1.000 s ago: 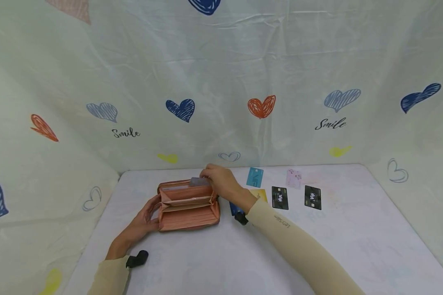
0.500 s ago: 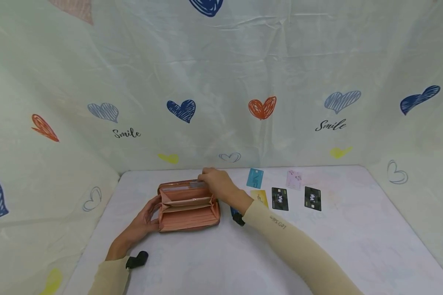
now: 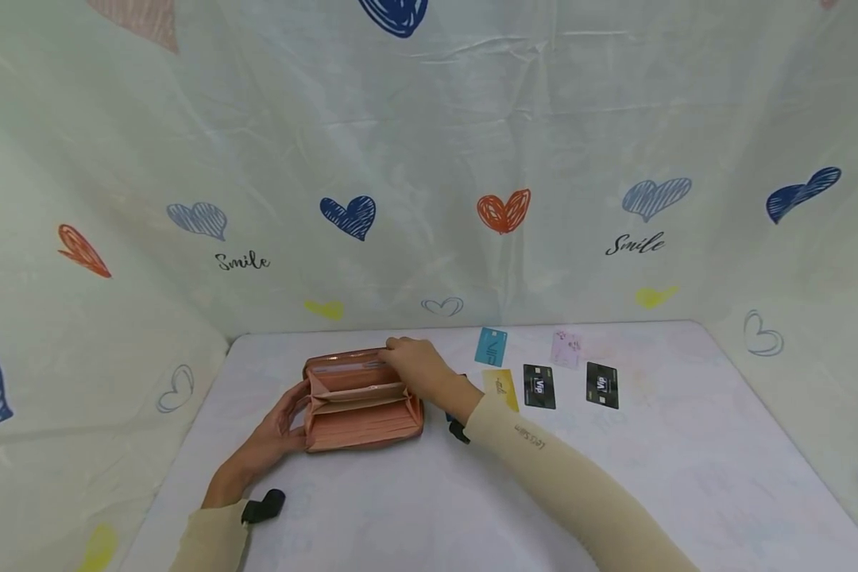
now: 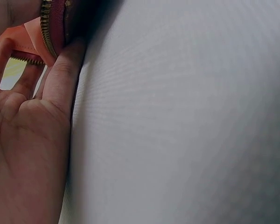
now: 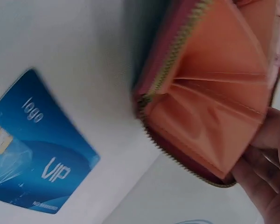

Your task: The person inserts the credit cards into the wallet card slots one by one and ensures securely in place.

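Observation:
A salmon-pink zip wallet (image 3: 365, 433) lies unzipped and spread wide on the table, its inner pockets and card slots facing up. My left hand (image 3: 275, 429) grips its left end; in the left wrist view, the fingers of that hand (image 4: 28, 135) reach around the brass-zipped edge. At the far right corner is my right hand (image 3: 422, 372), fingers bent over the rear panel. The right wrist view has the right hand (image 5: 270, 172) holding the wallet's rim (image 5: 200, 121), with fingertips hidden behind it. A pale strip shows in the rear slot.
Right of the wallet lie a teal card (image 3: 491, 347), a yellow card (image 3: 500, 386), a pink card (image 3: 566, 349), and two black cards (image 3: 539, 387). A blue VIP card (image 5: 42, 149) is mostly covered by my right arm in the head view. A heart-printed sheet (image 3: 429, 262) hangs behind the table.
The grey card at the wallet's rear slot has sunk down and is out of sight. My right hand has moved slightly left and toward me with it. The left hand stays put.

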`<state>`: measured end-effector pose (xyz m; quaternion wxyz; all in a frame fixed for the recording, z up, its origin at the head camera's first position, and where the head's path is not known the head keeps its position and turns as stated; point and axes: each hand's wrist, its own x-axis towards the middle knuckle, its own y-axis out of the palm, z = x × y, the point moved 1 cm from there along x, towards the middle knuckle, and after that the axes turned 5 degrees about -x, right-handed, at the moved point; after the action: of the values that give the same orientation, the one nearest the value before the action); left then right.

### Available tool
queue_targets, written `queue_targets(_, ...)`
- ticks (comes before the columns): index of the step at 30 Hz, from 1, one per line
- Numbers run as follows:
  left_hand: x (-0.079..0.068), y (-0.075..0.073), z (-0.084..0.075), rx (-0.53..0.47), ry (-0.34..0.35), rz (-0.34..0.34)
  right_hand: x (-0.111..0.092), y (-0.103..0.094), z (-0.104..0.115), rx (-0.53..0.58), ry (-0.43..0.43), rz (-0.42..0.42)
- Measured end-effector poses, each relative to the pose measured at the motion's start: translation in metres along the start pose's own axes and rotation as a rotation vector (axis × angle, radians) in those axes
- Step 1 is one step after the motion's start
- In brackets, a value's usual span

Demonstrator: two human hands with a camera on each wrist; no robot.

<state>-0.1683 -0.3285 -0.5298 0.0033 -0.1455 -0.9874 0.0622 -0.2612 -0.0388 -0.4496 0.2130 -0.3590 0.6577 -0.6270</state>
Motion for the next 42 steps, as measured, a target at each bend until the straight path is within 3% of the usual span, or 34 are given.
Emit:
queue_targets(13, -0.002, 0.000, -0.001, 0.005, 0.018, 0.010, -0.010, -0.004, 0.003, 0.131, 0.005, 0.030)
queue_targets(17, -0.002, 0.000, 0.000, 0.002, 0.026, 0.009, -0.021, -0.006, 0.000, 0.325, 0.036, 0.016)
queue_targets(21, -0.003, -0.001, 0.002, -0.002, 0.028, 0.008, -0.039, -0.009, -0.008, 0.625, 0.080, -0.008)
queue_targets(26, -0.002, -0.001, 0.003, 0.011, 0.032, 0.007, -0.060, -0.013, -0.021, 0.886, 0.118, -0.139)
queue_targets(31, 0.001, -0.001, 0.002, 0.005, 0.037, 0.013, -0.078, -0.004, -0.034, 0.951, 0.213, -0.217)
queue_targets(42, 0.000, 0.000, 0.000, 0.015, 0.003, 0.002, -0.110, 0.014, -0.040, 0.988, 0.498, -0.231)
